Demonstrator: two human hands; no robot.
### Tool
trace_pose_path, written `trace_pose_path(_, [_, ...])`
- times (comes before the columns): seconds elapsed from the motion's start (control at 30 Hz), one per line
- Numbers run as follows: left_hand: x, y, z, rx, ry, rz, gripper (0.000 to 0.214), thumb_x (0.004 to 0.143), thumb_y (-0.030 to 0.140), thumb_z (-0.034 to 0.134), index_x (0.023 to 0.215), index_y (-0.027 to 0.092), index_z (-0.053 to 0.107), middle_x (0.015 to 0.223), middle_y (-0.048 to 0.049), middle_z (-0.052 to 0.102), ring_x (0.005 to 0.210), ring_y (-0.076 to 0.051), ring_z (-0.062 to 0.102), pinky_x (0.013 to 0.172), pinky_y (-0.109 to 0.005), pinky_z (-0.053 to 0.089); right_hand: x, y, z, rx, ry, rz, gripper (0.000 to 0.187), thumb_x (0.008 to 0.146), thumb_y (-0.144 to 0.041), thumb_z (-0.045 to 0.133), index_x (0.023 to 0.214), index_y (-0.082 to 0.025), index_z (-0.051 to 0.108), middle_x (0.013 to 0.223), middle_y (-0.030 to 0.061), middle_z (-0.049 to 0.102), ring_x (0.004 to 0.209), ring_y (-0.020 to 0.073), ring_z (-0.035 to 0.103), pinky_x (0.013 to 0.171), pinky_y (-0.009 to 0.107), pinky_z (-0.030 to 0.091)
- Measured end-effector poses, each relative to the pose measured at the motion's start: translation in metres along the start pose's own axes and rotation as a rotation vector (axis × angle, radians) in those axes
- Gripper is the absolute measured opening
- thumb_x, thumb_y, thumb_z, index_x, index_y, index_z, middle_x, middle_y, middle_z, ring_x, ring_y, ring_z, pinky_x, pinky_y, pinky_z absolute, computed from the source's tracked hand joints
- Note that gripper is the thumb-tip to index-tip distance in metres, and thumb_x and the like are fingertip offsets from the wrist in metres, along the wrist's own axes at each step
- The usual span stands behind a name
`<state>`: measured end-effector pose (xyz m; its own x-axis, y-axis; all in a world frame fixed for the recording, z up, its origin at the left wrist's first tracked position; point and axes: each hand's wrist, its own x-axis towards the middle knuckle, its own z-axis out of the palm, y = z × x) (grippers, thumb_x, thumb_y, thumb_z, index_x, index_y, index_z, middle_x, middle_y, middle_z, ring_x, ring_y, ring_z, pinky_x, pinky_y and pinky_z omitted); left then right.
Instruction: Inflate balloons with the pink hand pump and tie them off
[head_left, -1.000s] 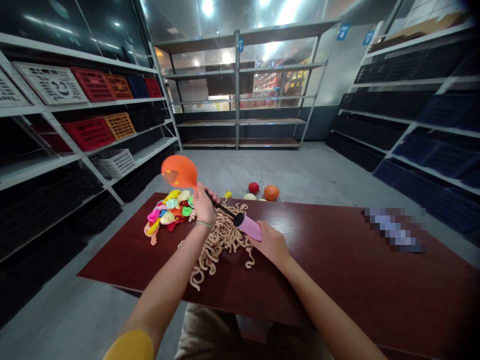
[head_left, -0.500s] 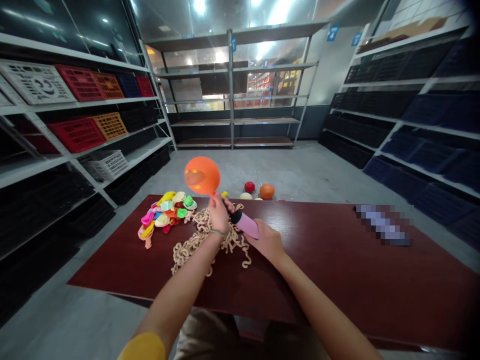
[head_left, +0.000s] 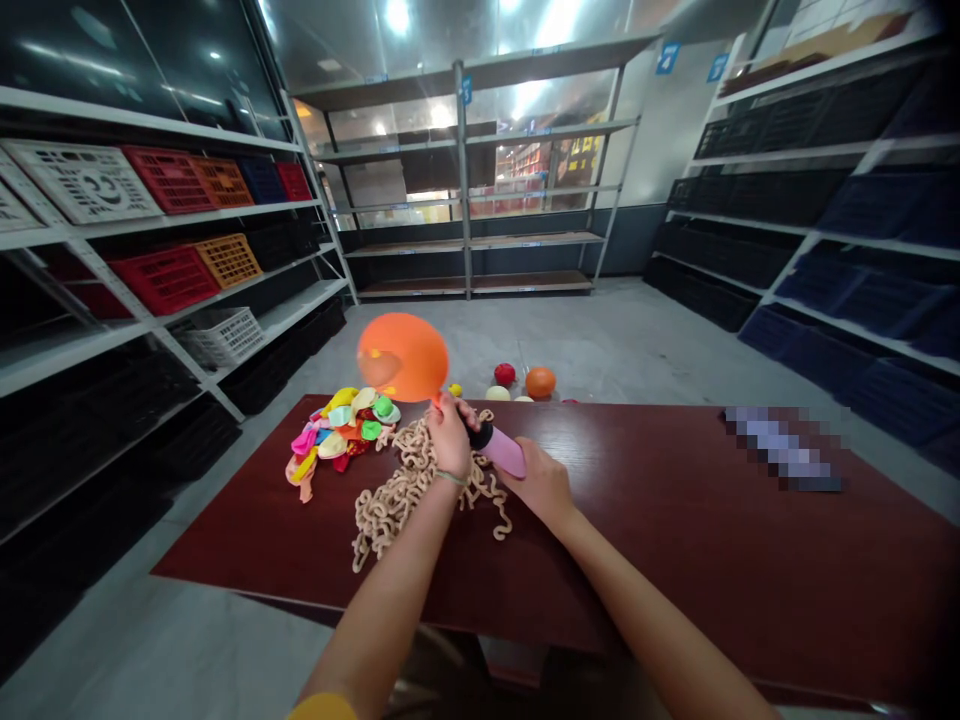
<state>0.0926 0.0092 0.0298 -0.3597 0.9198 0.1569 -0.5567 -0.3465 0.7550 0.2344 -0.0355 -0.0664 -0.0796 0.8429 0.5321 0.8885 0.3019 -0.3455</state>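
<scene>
Your left hand (head_left: 452, 437) is closed tight in a narrow grip around the neck of a round orange rubber balloon (head_left: 403, 357). The balloon is puffed up and sits just above that hand, a little blurry. The neck meets the black tip (head_left: 480, 436) of a pink plastic hand pump (head_left: 504, 452), and your fingers are right beside that tip. Your right hand (head_left: 541, 487) holds the fat pink end of the pump in a narrow grip.

Both hands are over a long, dark red wooden table (head_left: 660, 560). Just left of your hands lies a heap of flat rubber balloons (head_left: 337, 435) in many bright colours. Under your left wrist is a messy tangle of curly tan strings (head_left: 397, 500), and it touches the heap. Far to the right on the table is a blurred thing (head_left: 784, 450), too fuzzy to tell what it is.

Past the table, a round red ball (head_left: 505, 374) and a round orange ball (head_left: 540, 382) sit on the grey floor (head_left: 622, 340). Metal shelves (head_left: 465, 180) stand behind them.
</scene>
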Motion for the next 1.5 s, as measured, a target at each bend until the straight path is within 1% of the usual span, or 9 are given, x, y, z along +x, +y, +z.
trace_pose_path(0.13, [0.002, -0.002, -0.017, -0.023, 0.048, -0.050, 0.031, 0.084, 0.040, 0.058, 0.070, 0.021, 0.038, 0.053, 0.0070, 0.041, 0.038, -0.007, 0.040, 0.039, -0.020, 0.033, -0.003, 0.002, -0.008, -0.068, -0.064, -0.071, 0.039, 0.082, -0.046, 0.060, 0.111, -0.021, 0.057, 0.096, 0.0061, 0.069, 0.083, 0.0210, 0.064, 0.067, 0.027, 0.038])
trace_pose_path(0.37, [0.074, 0.085, -0.037, -0.028, 0.195, 0.059, 0.028, 0.085, 0.037, 0.057, 0.072, 0.021, 0.038, 0.053, 0.0084, 0.036, 0.036, -0.005, 0.034, 0.037, -0.018, 0.024, 0.000, -0.003, -0.002, -0.065, -0.067, -0.095, 0.038, 0.083, -0.045, 0.060, 0.111, -0.020, 0.057, 0.094, 0.0058, 0.068, 0.082, 0.0199, 0.063, 0.067, 0.027, 0.037])
trace_pose_path(0.43, [0.071, 0.078, -0.029, -0.052, 0.213, 0.112, 0.030, 0.085, 0.040, 0.057, 0.073, 0.021, 0.037, 0.053, 0.0088, 0.036, 0.036, -0.004, 0.033, 0.036, -0.017, 0.022, 0.002, -0.003, 0.002, -0.079, -0.025, -0.065, 0.036, 0.082, -0.043, 0.060, 0.110, -0.020, 0.058, 0.092, 0.0057, 0.068, 0.080, 0.0198, 0.063, 0.066, 0.027, 0.036])
trace_pose_path(0.7, [0.002, -0.021, -0.016, -0.017, 0.046, -0.067, 0.034, 0.084, 0.043, 0.058, 0.070, 0.020, 0.038, 0.051, 0.0076, 0.040, 0.038, -0.006, 0.041, 0.040, -0.019, 0.034, 0.000, 0.005, -0.007, -0.168, -0.029, -0.069, 0.035, 0.083, -0.045, 0.059, 0.108, -0.020, 0.058, 0.090, 0.0053, 0.066, 0.078, 0.0195, 0.061, 0.063, 0.027, 0.033])
trace_pose_path(0.87, [0.049, 0.023, -0.045, -0.026, 0.124, -0.087, 0.031, 0.083, 0.038, 0.059, 0.069, 0.021, 0.037, 0.052, 0.0080, 0.039, 0.038, -0.006, 0.038, 0.039, -0.019, 0.031, 0.000, 0.007, -0.008, -0.158, -0.080, -0.109, 0.036, 0.082, -0.049, 0.059, 0.107, -0.022, 0.058, 0.087, 0.0043, 0.066, 0.076, 0.0190, 0.060, 0.062, 0.027, 0.031])
trace_pose_path(1.0, [0.082, 0.058, -0.044, -0.046, 0.201, 0.034, 0.030, 0.084, 0.040, 0.058, 0.073, 0.021, 0.037, 0.053, 0.0094, 0.036, 0.037, -0.004, 0.033, 0.038, -0.018, 0.025, 0.003, 0.007, 0.001, -0.140, -0.032, -0.088, 0.035, 0.083, -0.045, 0.058, 0.108, -0.021, 0.058, 0.089, 0.0048, 0.066, 0.076, 0.0188, 0.060, 0.063, 0.027, 0.031])
trace_pose_path(1.3, [0.014, -0.037, -0.005, -0.015, 0.116, -0.072, 0.033, 0.087, 0.045, 0.054, 0.073, 0.021, 0.036, 0.052, 0.0086, 0.039, 0.036, -0.005, 0.038, 0.039, -0.019, 0.031, 0.004, 0.012, -0.002, -0.232, 0.011, -0.030, 0.033, 0.084, -0.043, 0.057, 0.108, -0.020, 0.058, 0.087, 0.0055, 0.065, 0.077, 0.0196, 0.059, 0.062, 0.028, 0.029])
trace_pose_path(1.4, [0.026, -0.024, -0.027, -0.018, 0.157, -0.108, 0.034, 0.085, 0.045, 0.057, 0.072, 0.021, 0.036, 0.051, 0.0090, 0.039, 0.037, -0.005, 0.039, 0.040, -0.019, 0.033, 0.002, 0.013, -0.004, -0.252, -0.045, -0.113, 0.036, 0.084, -0.044, 0.057, 0.111, -0.020, 0.058, 0.086, 0.0061, 0.065, 0.076, 0.0202, 0.058, 0.061, 0.028, 0.029])
trace_pose_path(1.5, [0.060, 0.019, -0.054, -0.004, 0.206, -0.103, 0.033, 0.084, 0.042, 0.057, 0.070, 0.021, 0.035, 0.051, 0.0091, 0.038, 0.037, -0.005, 0.038, 0.040, -0.018, 0.031, 0.001, 0.011, -0.003, -0.249, -0.077, -0.154, 0.038, 0.083, -0.044, 0.059, 0.112, -0.020, 0.057, 0.088, 0.0065, 0.065, 0.078, 0.0205, 0.058, 0.062, 0.028, 0.029])
